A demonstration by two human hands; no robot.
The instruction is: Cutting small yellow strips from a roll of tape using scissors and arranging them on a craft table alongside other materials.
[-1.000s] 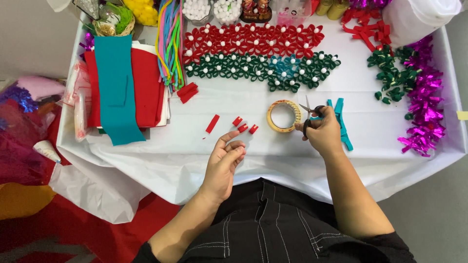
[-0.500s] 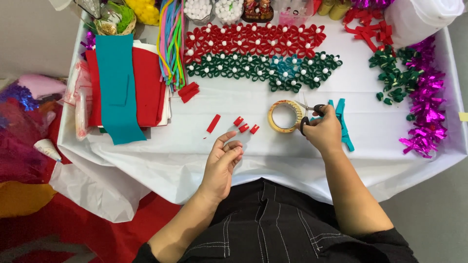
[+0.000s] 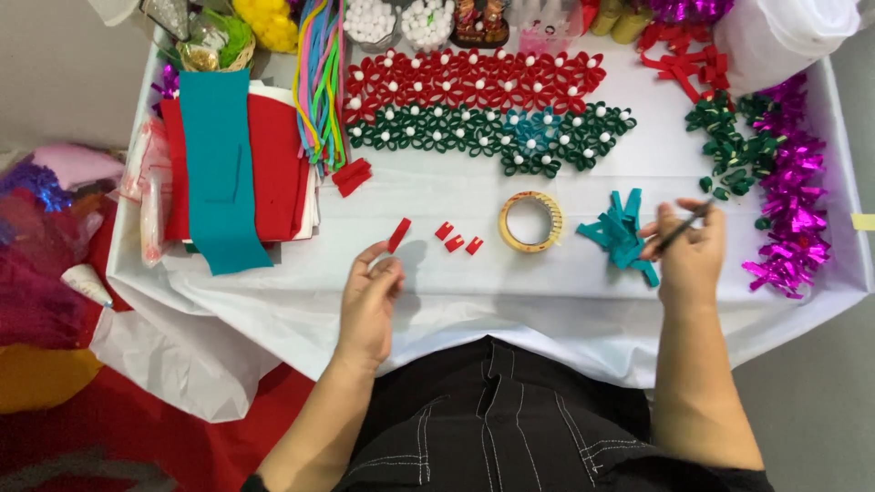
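Red felt strip [image 3: 398,234] just above left fingers [image 3: 372,264], loosely curled, right fingers [image 3: 673,221] gripping dark scissors [image 3: 685,225]

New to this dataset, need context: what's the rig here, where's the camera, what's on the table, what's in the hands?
There is no machine here: a person works with two bare hands, filmed by one camera on their head that looks straight down. The table has a white cover. On it lie rows of red felt flowers and green felt flowers, a stack of red and teal felt sheets, a roll of tape, small red felt pieces, teal strips and magenta tinsel. The left hand pinches something small that I cannot make out, near a red strip. The right hand holds a dark thin tool, probably scissors.
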